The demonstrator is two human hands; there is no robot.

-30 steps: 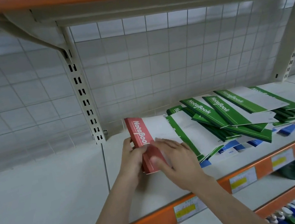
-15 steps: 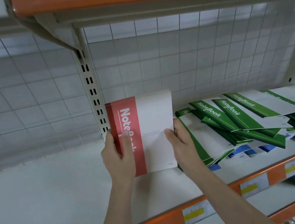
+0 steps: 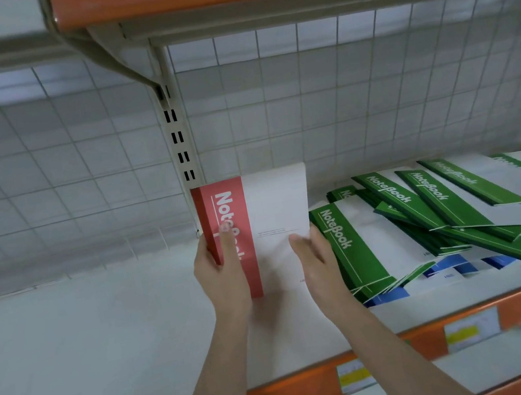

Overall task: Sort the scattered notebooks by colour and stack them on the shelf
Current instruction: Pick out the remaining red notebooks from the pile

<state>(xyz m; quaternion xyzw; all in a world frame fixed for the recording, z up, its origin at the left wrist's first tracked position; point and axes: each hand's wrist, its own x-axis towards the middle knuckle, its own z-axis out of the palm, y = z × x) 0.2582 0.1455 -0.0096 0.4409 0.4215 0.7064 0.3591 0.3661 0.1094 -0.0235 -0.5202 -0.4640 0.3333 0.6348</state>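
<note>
Notebooks with red spines (image 3: 241, 232) are standing up in our hands at the middle of the frame, above the white shelf (image 3: 84, 332). Our left hand (image 3: 222, 275) is gripping the red side, and our right hand (image 3: 314, 262) is holding the white edge. A moment ago we were lifting them from beside the green pile (image 3: 430, 219); now we are squaring them up. We think the reds are getting their own spot next, left of the greens.

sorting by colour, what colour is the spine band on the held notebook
Red, with white lettering, on the notebook; head view.
</note>
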